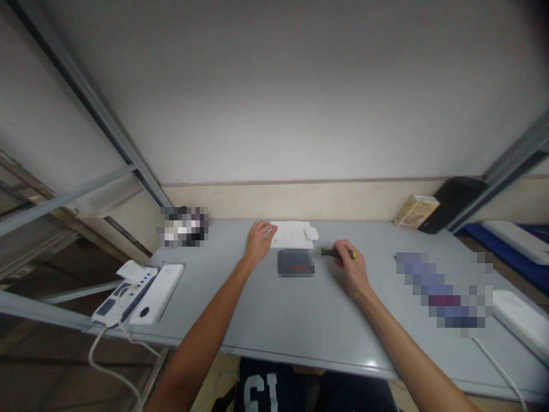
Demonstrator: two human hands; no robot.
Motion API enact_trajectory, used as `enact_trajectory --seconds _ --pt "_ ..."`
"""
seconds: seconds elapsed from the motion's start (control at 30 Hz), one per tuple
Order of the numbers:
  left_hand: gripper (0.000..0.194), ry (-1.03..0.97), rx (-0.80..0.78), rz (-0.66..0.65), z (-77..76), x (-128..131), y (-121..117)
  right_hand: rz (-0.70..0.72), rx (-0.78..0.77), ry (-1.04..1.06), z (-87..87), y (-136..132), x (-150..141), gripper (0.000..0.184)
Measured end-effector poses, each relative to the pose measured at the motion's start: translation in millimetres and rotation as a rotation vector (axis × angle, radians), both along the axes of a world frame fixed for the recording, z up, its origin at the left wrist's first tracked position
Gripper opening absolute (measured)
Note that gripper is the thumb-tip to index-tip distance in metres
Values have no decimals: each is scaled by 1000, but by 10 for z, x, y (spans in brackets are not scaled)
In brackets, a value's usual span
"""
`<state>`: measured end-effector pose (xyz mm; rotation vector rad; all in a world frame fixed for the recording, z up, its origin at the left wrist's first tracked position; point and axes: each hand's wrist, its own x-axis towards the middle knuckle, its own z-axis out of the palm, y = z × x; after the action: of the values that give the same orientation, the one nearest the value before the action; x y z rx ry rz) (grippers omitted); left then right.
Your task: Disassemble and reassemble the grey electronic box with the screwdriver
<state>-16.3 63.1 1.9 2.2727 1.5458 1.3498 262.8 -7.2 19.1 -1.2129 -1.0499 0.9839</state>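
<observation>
In the head view my right hand point(349, 266) is closed round a screwdriver point(329, 252) with a black and yellow handle. Its front end points left, toward a dark grey flat box point(291, 263) lying on the table. My left hand point(258, 240) pinches a small, light-coloured piece point(270, 230), too small to name, over the left edge of a white sheet point(289, 234). A rounded white object point(311, 233) sits at the sheet's right edge. Part of the dark box is blurred out.
The grey table point(257, 309) backs onto a wall. At left lie a power strip point(124, 294) and a white slab-like device point(158, 294), with cables over the front edge. A yellowish box point(416, 212) and a black object point(457, 200) stand back right. Metal posts frame both sides.
</observation>
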Motion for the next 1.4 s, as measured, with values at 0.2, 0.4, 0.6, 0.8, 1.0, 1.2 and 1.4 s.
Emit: enact_trajectory --seconds 0.2,0.4,0.6,0.8,1.0,1.2,1.4 --pt "19 81 -106 49 -285 -124 168 29 4 104 -75 389 -140 47" --pt "20 202 -133 22 -356 -147 120 -5 -10 202 -305 403 -51 42" --pt "23 209 -139 19 -360 -158 113 13 -14 275 -266 408 -61 43" --pt "24 193 -129 13 -330 -149 74 0 -14 355 -213 444 -70 44" --pt "18 180 -143 38 -319 -154 64 4 -1 351 -211 425 -61 43" --pt "14 146 -120 7 -321 -155 70 26 9 362 -230 399 -49 38" --pt "17 65 -86 -81 -312 -142 71 16 23 382 -272 398 -19 36"
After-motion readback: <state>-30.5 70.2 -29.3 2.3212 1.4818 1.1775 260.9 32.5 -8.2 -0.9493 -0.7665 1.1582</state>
